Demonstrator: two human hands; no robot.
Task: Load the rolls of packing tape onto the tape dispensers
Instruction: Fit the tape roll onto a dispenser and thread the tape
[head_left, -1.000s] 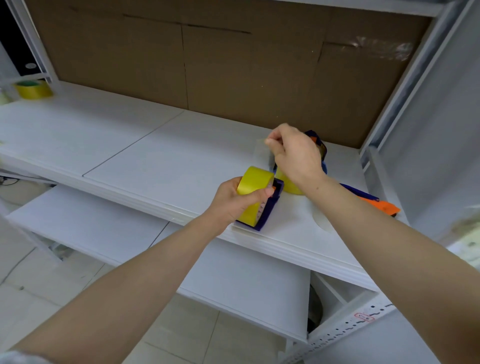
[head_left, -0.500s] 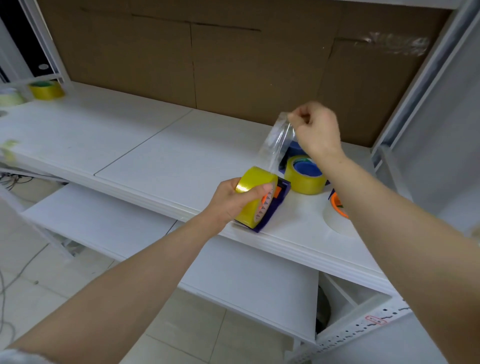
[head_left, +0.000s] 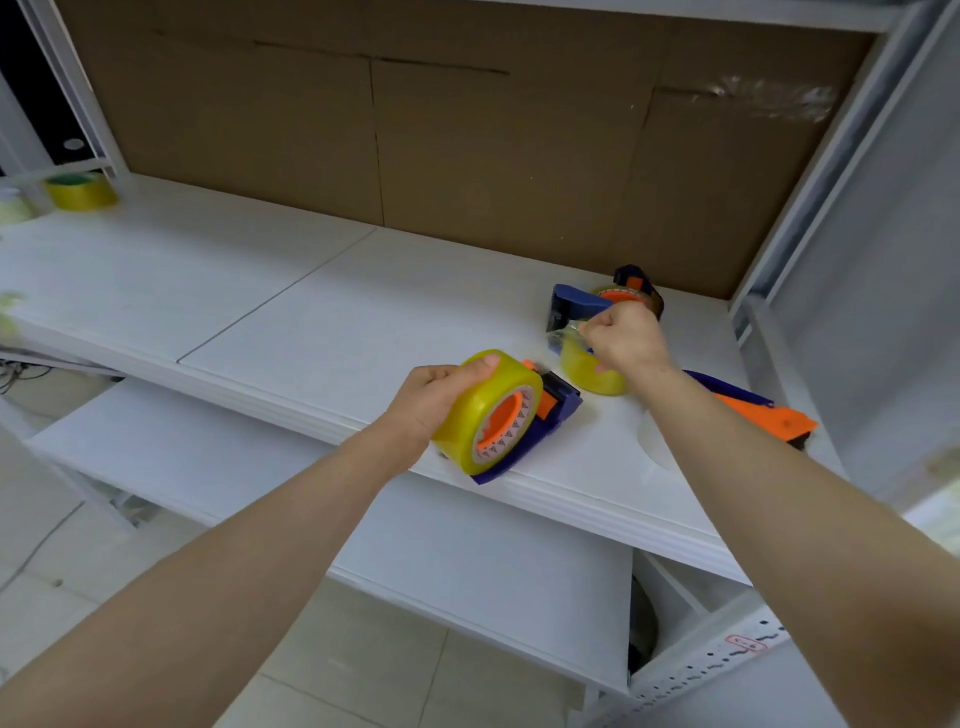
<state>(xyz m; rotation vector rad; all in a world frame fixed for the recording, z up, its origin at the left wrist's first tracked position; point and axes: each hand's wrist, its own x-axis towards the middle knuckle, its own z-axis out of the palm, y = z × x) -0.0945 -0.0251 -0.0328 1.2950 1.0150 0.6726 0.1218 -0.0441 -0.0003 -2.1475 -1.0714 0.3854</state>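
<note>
Left hand (head_left: 431, 400) clamps yellow roll (head_left: 470, 415) seated on blue dispenser (head_left: 553, 410), bracing it; right hand (head_left: 626, 338) fingers curled, pinching clear tape end (head_left: 566, 332), probably to thread.

A single view comes from a camera worn on the person's head. It faces forward and steeply down over both forearms, which enter from the lower corners and converge near the middle of the frame. The left hand (head_left: 434, 402), round a yellow tape roll (head_left: 483, 389), sits at centre. The right hand (head_left: 626, 338), pinching what seems to be a clear tape strip (head_left: 569, 330), lies just right of it. The camera is near, with outstretched arms reaching the white desk (head_left: 260, 312) that slants across the middle. A cardboard back wall (head_left: 467, 156) fills the top and tiled floor (head_left: 363, 675) the bottom. The wide lens bends the shelf post (head_left: 821, 176) at upper right.
</note>
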